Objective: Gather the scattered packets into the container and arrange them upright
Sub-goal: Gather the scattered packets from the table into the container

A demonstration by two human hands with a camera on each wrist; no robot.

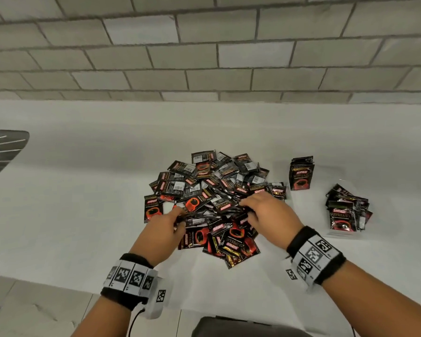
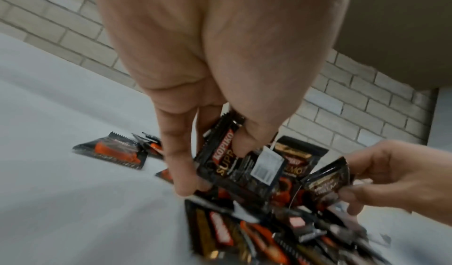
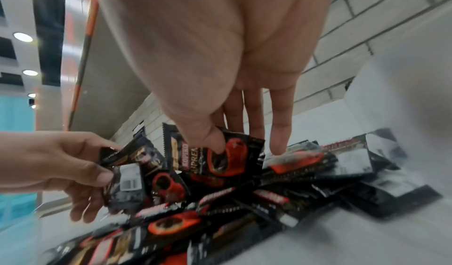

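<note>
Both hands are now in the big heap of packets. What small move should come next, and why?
Probably lift the packets already pinched and carry them right. The left hand pinches packets, the right hand pinches one packet, and both are over the heap. A clear container on the right already holds some standing packets.

Left hand fingertips hidden among the packet pile. Near packets blur in both wrist views. Clear container walls barely discernible.
</note>
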